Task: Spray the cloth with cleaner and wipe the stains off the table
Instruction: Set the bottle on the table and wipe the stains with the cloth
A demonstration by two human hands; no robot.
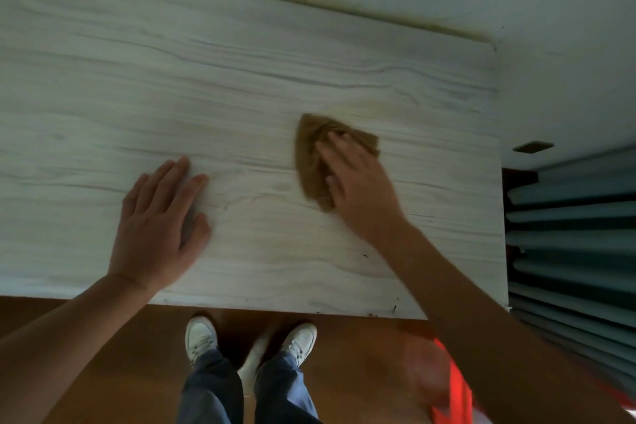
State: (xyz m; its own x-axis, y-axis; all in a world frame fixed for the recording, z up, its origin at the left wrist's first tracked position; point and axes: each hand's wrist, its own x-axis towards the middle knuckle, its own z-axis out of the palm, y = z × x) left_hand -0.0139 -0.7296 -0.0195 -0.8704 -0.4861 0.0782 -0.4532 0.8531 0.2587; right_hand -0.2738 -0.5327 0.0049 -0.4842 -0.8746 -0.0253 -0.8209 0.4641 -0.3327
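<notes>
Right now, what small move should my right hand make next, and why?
Probably slide the cloth a little farther away and rightward: a faint yellowish stain shows on the table just beyond it, the right hand presses flat on the cloth, and the left hand rests flat on the table.

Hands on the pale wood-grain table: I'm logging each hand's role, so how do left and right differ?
The left hand rests on the bare pale wood-grain table; the right hand presses a crumpled tan cloth. The left hand lies nearer the front edge; the right hand reaches farther in. Both are palm-down with straight fingers.
</notes>
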